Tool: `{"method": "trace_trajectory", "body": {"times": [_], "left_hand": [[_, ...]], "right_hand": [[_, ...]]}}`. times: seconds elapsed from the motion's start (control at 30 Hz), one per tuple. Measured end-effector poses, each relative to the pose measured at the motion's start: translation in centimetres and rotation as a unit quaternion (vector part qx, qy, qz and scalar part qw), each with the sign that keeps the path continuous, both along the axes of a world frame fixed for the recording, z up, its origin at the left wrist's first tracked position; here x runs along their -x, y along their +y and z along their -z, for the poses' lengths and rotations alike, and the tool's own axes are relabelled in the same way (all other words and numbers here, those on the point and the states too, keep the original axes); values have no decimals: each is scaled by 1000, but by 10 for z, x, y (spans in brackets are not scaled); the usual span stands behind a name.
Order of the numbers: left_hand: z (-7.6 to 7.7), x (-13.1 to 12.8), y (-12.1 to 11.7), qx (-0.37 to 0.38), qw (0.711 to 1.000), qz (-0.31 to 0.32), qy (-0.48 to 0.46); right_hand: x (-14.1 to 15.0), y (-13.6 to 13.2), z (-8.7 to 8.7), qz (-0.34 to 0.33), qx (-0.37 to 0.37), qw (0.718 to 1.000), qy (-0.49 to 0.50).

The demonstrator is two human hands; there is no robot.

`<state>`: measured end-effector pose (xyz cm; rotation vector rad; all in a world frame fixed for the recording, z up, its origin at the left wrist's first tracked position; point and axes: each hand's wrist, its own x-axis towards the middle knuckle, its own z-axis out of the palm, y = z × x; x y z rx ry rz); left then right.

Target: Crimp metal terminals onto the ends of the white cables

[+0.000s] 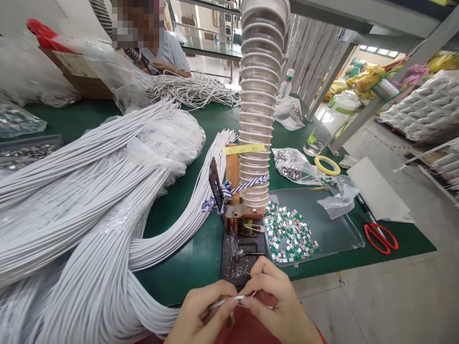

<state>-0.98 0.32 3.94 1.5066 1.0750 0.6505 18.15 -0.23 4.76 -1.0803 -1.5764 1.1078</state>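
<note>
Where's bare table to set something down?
Bare green tabletop shows between the curved white cable bundle and the black metal stand; another patch lies right of the red-handled scissors. Crowded: the left side, under thick white cable bundles, and the clear plastic tray, partly covered by small green-and-silver pieces.

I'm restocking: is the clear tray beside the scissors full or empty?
Partly filled: the clear tray has green-silver pieces at left, bare space right.
</note>
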Motion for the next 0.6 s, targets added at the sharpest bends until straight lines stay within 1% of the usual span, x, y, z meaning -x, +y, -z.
{"method": "trace_trajectory", "body": {"times": [0.07, 0.13, 0.2, 0.3, 0.37, 0.5, 0.6], "left_hand": [[2, 1, 8, -6, 999, 2, -45], [5, 1, 13, -12, 997, -10, -77], [8, 2, 15, -9, 996, -21, -90], [12, 3, 15, 5, 996, -4, -89], [14, 4, 15, 9, 996, 0, -87], [18, 4, 14, 18, 995, -24, -95], [18, 2, 13, 31, 993, -40, -108]], "right_hand": [[2, 2, 2, 14, -18, 1000, 6], [2, 3, 4, 18, -38, 999, 2], [1, 3, 5, 17, -47, 999, -10], [1, 1, 5, 14, -43, 999, -17], [2, 1, 5, 6, -30, 999, -9], [6, 1, 8, 0, 17, 1000, 9], [5, 3, 6, -6, 52, 998, 24]]}}
